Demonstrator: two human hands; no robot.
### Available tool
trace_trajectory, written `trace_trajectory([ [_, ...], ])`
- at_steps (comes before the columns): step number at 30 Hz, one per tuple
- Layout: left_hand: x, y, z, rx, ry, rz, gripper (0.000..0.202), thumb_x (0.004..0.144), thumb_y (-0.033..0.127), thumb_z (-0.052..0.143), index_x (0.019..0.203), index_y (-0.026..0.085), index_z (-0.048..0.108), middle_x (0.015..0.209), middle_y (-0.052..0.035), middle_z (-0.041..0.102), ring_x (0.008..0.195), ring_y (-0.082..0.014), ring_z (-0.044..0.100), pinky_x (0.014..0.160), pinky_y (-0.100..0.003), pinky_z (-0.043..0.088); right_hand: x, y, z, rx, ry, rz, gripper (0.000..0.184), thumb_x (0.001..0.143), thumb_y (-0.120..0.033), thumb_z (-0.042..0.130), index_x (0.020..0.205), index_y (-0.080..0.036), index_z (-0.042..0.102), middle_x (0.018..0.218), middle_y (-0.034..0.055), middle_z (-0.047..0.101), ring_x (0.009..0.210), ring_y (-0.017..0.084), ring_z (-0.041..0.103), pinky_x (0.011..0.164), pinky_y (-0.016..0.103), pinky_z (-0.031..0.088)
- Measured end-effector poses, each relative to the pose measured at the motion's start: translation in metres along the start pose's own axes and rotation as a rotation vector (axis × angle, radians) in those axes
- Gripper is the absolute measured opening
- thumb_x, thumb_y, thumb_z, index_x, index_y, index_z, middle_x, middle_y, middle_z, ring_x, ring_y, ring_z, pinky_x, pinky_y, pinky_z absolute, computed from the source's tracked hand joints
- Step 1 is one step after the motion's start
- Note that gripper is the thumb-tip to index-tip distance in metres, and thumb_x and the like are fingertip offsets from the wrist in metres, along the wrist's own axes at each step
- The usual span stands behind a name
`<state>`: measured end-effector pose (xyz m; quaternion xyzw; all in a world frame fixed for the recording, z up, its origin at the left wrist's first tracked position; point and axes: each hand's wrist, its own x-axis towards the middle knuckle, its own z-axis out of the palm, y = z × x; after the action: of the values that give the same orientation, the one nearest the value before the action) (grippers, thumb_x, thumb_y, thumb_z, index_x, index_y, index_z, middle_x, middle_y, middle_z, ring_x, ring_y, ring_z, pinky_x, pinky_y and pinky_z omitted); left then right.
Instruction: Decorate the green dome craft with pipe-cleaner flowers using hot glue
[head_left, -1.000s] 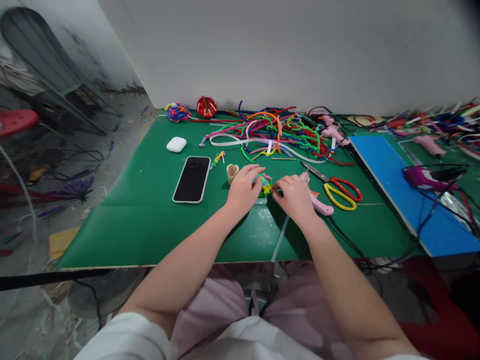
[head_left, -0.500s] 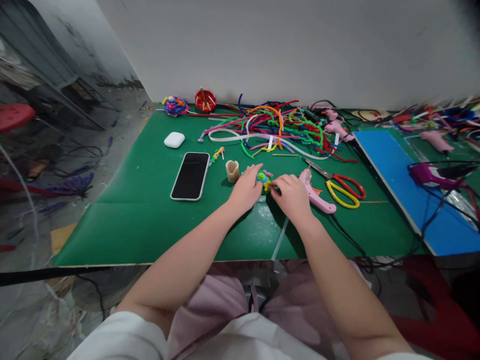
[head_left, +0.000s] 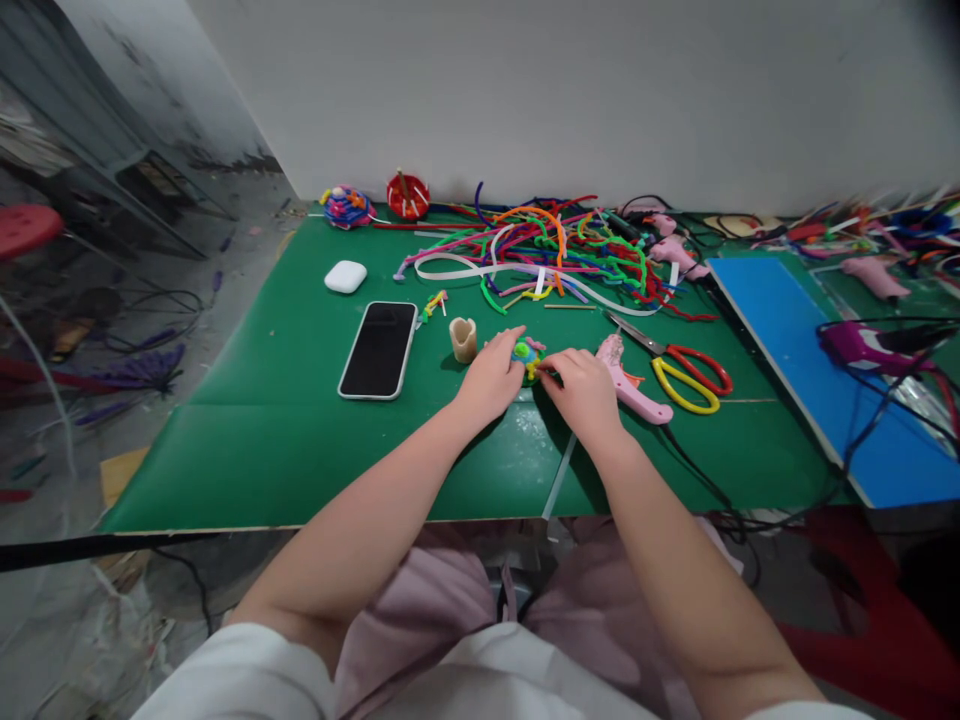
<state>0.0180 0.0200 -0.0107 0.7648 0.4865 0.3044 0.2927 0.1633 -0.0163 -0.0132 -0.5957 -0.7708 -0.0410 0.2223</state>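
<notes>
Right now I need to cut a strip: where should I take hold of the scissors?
Take the scissors by the red and yellow finger loops at their right end, coming from the right. They lie flat with the blades pointing left and away, and the pink glue gun lies close along their left side.

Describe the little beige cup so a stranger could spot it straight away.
On the green table mat, look between the black smartphone and the person's left hand. The small beige open-topped cup stands there, the only upright, hollow, dull-coloured thing nearby.
</notes>
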Motion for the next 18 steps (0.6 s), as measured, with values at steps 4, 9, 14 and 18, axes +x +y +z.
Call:
trace_trajectory([
  [4, -0.0005, -0.0002, -0.0003, -0.003, -0.001, -0.001, 0.049, 0.075, 0.006, 0.035, 0.124, 0.008, 0.042, 0.129, -0.0132, 0.048, 0.121, -0.0195, 0.042, 0.105, -0.038, 0.029, -0.0003, 0.0004, 0.0011, 0.005, -0.003, 0.002, 0.010, 0.081, -0.024, 0.054, 0.081, -0.018, 0.062, 0.079, 0.0045, 0.063, 0.078, 0.019, 0.052, 0.067, 0.030, 0.034],
  [9, -0.0011, 0.0011, -0.0002, -0.004, -0.005, -0.007, 0.050, 0.075, 0.006, 0.035, 0.124, 0.008, 0.042, 0.129, -0.0132, 0.048, 0.122, -0.0197, 0.042, 0.105, -0.038, 0.029, 0.0001, -0.0002, 0.0018, -0.002, 0.000, 0.003, 0.010, 0.082, -0.024, 0.053, 0.080, -0.018, 0.061, 0.079, 0.0044, 0.063, 0.078, 0.019, 0.053, 0.067, 0.030, 0.035],
  [14, -0.0007, 0.0008, -0.0002, -0.003, -0.004, -0.007, 0.050, 0.075, 0.007, 0.035, 0.125, 0.008, 0.042, 0.128, -0.0129, 0.048, 0.121, -0.0194, 0.042, 0.104, -0.037, 0.030, -0.0003, -0.0015, -0.0003, 0.007, -0.002, 0.042, 0.009, 0.081, -0.024, 0.054, 0.081, -0.018, 0.060, 0.075, 0.0043, 0.062, 0.075, 0.019, 0.053, 0.066, 0.030, 0.035],
  [18, -0.0001, -0.0005, -0.0001, -0.011, 0.001, -0.001, 0.050, 0.075, 0.007, 0.036, 0.125, 0.008, 0.041, 0.128, -0.0128, 0.049, 0.119, -0.0195, 0.044, 0.103, -0.037, 0.032, -0.0048, 0.0009, -0.0044, 0.053, 0.015, 0.049, 0.011, 0.082, -0.024, 0.052, 0.082, -0.018, 0.062, 0.077, 0.0042, 0.063, 0.076, 0.019, 0.054, 0.067, 0.030, 0.035],
])
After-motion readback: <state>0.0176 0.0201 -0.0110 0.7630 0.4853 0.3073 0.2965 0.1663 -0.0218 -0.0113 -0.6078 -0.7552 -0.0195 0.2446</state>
